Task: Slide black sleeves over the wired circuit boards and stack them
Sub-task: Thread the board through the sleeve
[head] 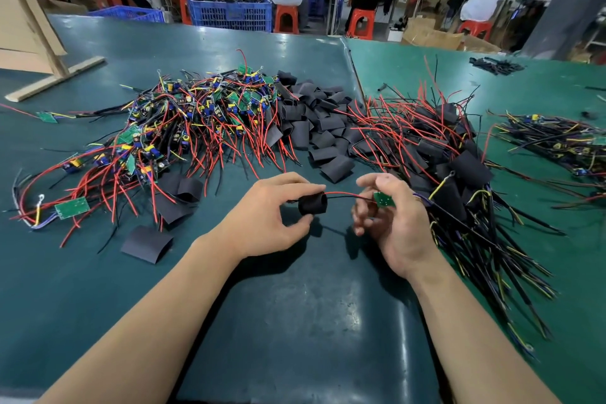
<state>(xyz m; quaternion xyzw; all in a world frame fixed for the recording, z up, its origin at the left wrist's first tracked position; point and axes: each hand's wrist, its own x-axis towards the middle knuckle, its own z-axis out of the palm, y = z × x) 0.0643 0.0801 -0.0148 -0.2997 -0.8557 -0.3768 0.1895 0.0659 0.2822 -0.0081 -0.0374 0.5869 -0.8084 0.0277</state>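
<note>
The circuit board [381,199] shows only a green corner past the right hand [390,216]. Its red and black wires [344,195] vanish inside the sleeve [313,203]. The left hand [272,216] covers the sleeve's far end.

Both my forearms are bare from the near edge of the view up to the wrists, with no sleeve showing. My left hand [272,216] and right hand [393,223] wear no gloves, rings or watch. My fingernails are short and unpainted.
</note>
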